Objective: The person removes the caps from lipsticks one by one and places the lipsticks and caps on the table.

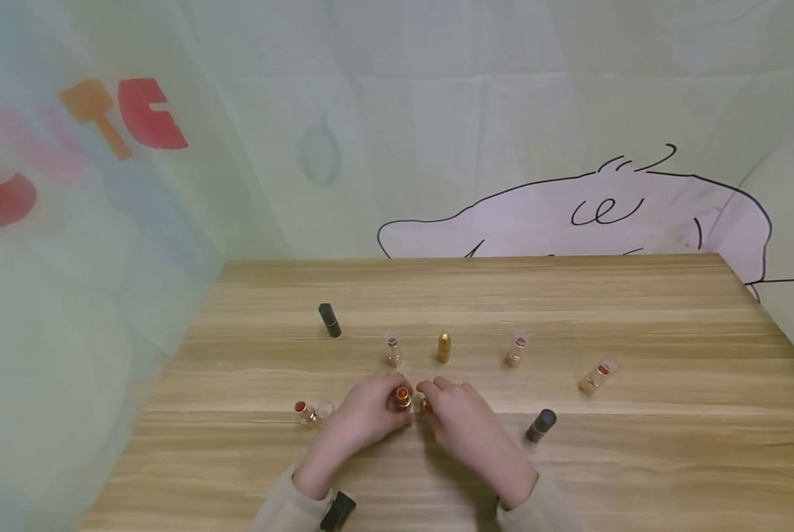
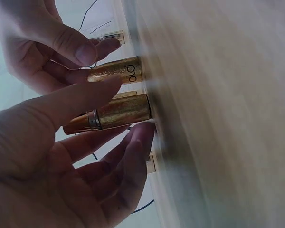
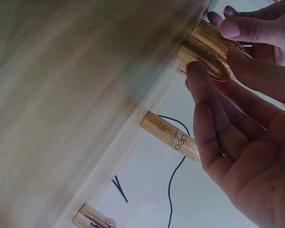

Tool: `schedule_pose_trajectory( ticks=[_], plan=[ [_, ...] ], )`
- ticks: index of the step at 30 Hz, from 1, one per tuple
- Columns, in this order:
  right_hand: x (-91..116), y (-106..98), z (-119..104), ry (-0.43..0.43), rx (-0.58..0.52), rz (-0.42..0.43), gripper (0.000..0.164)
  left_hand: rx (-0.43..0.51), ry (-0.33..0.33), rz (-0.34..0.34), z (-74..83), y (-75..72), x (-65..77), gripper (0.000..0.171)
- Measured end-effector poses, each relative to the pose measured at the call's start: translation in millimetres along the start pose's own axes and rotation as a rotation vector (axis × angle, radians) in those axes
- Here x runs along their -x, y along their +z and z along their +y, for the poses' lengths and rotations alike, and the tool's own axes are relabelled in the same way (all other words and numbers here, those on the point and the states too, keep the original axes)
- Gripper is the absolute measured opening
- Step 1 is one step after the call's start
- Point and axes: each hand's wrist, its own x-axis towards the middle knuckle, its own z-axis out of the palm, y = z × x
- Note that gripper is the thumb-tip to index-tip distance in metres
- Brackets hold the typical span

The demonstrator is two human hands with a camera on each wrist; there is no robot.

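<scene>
Near the table's front middle, my left hand [image 1: 373,406] holds an uncapped gold lipstick [image 1: 403,397] upright, its orange-red tip showing. In the left wrist view, thumb and fingers close round the lipstick's gold base [image 2: 126,114]. Just to the right, my right hand [image 1: 466,421] pinches a gold cap [image 1: 425,406]. The right wrist view shows the cap [image 3: 204,57] between thumb and fingertips, rounded end toward the palm, beside the lipstick. Cap and lipstick stand side by side, close to the tabletop. Behind the hands, a closed gold lipstick [image 1: 444,348] stands upright.
Clear-capped lipsticks stand at back left [image 1: 394,351], back right [image 1: 516,351] and far right [image 1: 596,376]. An open red lipstick [image 1: 307,413] is left of my left hand, a clear cap [image 1: 326,409] beside it. Black tubes stand behind [image 1: 330,320], right [image 1: 541,425] and by the left sleeve [image 1: 338,511].
</scene>
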Motion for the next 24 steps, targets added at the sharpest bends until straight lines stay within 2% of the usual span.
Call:
schedule_pose_trajectory(
  ticks=[4, 10, 17, 24],
  plan=[
    [0.8, -0.2, 0.6, 0.004, 0.062, 0.006, 0.033, -0.007, -0.025, 0.010, 1.4, 0.4, 1.7, 0.034],
    [3.2, -3.8, 1.1, 0.000, 0.167, 0.048, 0.032, -0.039, -0.016, 0.065, 3.5, 0.8, 4.8, 0.041],
    [5.8, -16.9, -0.1, 0.018, 0.188, 0.117, 0.031, -0.041, -0.007, 0.113, 8.0, -1.3, 7.8, 0.045],
    [10.2, -32.5, -1.0, 0.028, 0.193, 0.181, 0.032, -0.055, 0.032, 0.149, 14.6, -3.8, 8.7, 0.049]
  ],
)
